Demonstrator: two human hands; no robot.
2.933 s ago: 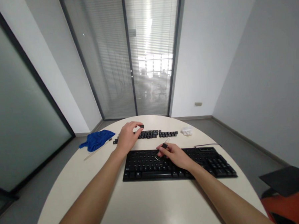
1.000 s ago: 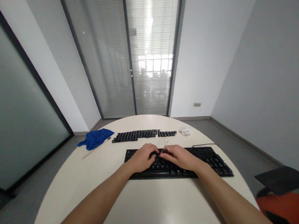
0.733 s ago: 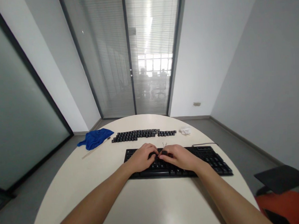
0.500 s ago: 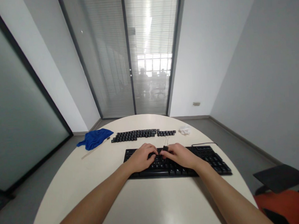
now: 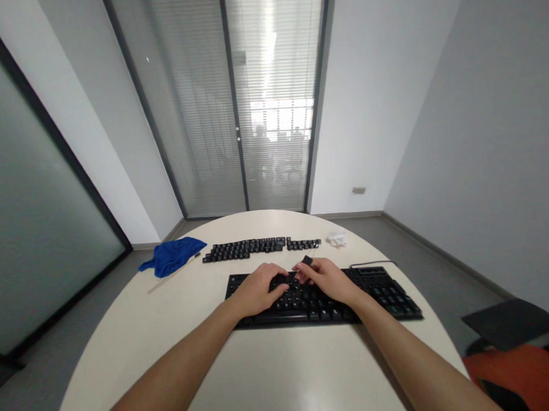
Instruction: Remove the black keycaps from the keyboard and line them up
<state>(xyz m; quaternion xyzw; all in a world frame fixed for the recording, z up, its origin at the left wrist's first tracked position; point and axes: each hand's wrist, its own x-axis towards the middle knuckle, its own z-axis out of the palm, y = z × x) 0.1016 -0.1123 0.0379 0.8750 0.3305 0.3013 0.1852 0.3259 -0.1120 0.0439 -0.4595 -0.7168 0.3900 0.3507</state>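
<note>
A black keyboard (image 5: 275,319) lies across the table in front of me, with part of its key field bare of caps. My left hand (image 5: 262,290) rests on its left half, fingers curved and thumb apart, with nothing held. Between the thumb and fingers of my right hand (image 5: 327,279) is a keycap puller (image 5: 307,261) with a black grip and thin wires. Its lower end is near a small black keycap (image 5: 295,283) over the middle of the keyboard; whether the two touch I cannot tell. Behind the keyboard, loose black keycaps (image 5: 233,250) lie in rows.
On the left side of the round table (image 5: 172,352) lie a blue cloth (image 5: 173,257) and a thin brush (image 5: 174,273). A crumpled white tissue (image 5: 337,238) sits at the back right. The keyboard cable (image 5: 374,263) runs behind the keyboard. An orange chair (image 5: 518,373) stands at the right.
My right hand has lifted and turned slightly, tilting the puller, and a keycap now shows near its lower end. My left hand stays in place on the keyboard.
</note>
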